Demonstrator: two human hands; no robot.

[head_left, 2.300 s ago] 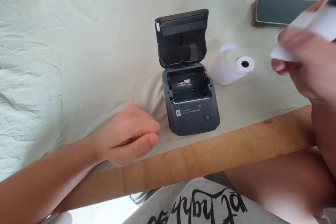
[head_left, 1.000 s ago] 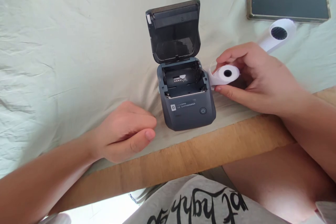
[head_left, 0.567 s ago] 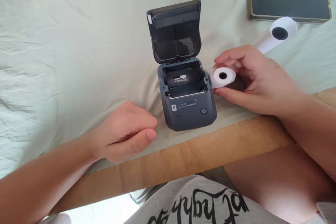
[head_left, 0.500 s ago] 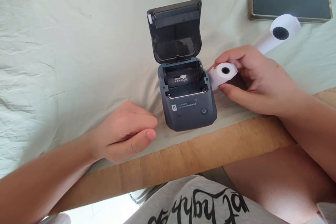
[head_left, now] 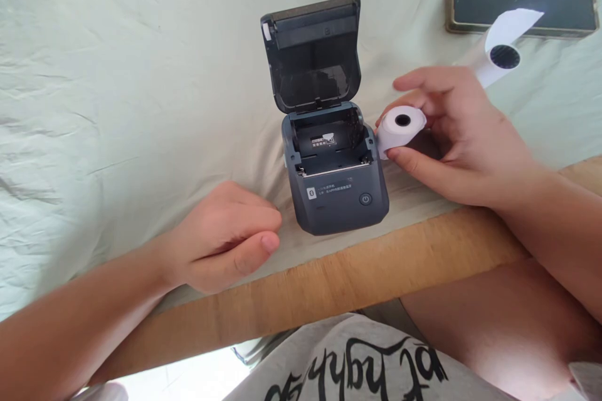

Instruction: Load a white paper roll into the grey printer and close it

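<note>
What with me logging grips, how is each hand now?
Left hand: closed, nothing visible in it.
Right hand: holding the paper roll beside the printer.

Shirt [head_left: 332, 339]: light grey, thin-looking cloth with soft folds. Lettering [head_left: 348, 366] on shirt: large, black, curved like brush handwriting, upside down for camera, lower part cut off. Left of shirt: left forearm [head_left: 108, 301] and left hand [head_left: 230, 235], bare, short thumbnail visible. Right of shirt: right forearm [head_left: 555, 213], right hand [head_left: 465, 141], leg [head_left: 480, 313], all bare. Farther right of shirt: small grey cloth piece [head_left: 586, 376], which garment cannot tell.
</note>
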